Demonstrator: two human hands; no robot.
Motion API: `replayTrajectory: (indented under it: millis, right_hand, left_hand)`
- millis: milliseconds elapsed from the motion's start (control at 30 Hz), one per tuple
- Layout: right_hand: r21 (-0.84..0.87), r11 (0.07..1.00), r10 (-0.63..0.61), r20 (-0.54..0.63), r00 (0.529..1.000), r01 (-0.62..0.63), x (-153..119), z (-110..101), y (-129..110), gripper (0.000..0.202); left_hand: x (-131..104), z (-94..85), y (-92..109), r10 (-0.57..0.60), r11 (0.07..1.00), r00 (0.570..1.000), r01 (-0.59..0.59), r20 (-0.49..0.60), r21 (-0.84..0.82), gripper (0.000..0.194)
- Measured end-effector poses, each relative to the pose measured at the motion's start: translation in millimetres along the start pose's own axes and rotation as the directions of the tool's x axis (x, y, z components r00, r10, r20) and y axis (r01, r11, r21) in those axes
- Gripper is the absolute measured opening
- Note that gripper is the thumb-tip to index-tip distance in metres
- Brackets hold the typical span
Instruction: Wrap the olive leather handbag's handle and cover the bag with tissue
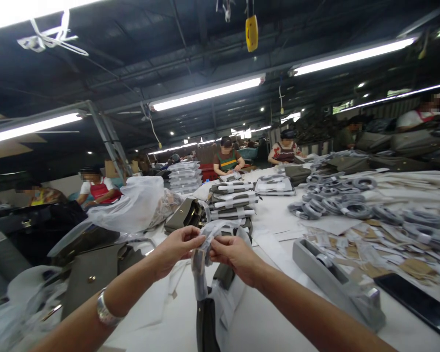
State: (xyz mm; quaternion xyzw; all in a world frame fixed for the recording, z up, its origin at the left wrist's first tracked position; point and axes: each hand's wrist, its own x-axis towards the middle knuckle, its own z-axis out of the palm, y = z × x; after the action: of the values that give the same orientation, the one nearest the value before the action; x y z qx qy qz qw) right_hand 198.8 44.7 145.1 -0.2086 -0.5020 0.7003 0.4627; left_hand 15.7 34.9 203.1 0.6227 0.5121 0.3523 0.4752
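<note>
My left hand (178, 250) pinches a strip of translucent white wrapping (220, 228) between thumb and fingers. From the other side, my right hand (237, 255) pinches the same wrapping, close beside the left. The strip appears to curve around the handle of a dark olive bag (206, 325), which stands below my hands on the table; what lies inside the wrap is hard to make out. More pale wrapping (225, 303) hangs along the bag's right side. A silver bracelet (106, 309) is on my left wrist.
A grey tape dispenser (333, 281) and a black phone (421, 305) lie at the right. Behind are coiled grey straps (357, 209) and stacked wrapped bags (231, 200). Another olive bag (91, 274) and a large plastic bag (132, 208) are at the left. Several co-workers sit farther back.
</note>
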Motion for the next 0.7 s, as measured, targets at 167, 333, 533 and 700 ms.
replayTrajectory:
  millis: [167,333,533,700]
  right_hand:
    - [-0.081,0.993,-0.086,-0.047,0.995,0.082,8,-5,5,0.059]
    - [-0.404,0.895,-0.243,-0.081,0.967,0.191,11,-23,-1,0.024]
    - [-0.851,0.432,-0.478,0.065,0.876,0.299,-35,-53,-11,0.02]
    - [-0.877,0.469,-0.483,-0.157,0.861,0.103,-109,-118,-11,0.022]
  left_hand:
    - [-1,9.5,11,-0.098,0.991,0.99,0.088,0.102,0.099,0.049]
    - [-2,25.2,16,-0.068,0.995,0.997,0.066,0.024,0.081,0.054]
    - [-3,41.2,6,-0.079,0.995,0.996,0.077,-0.037,-0.067,0.053]
    - [6,46.4,-2,-0.143,0.974,0.986,0.126,-0.081,-0.19,0.062]
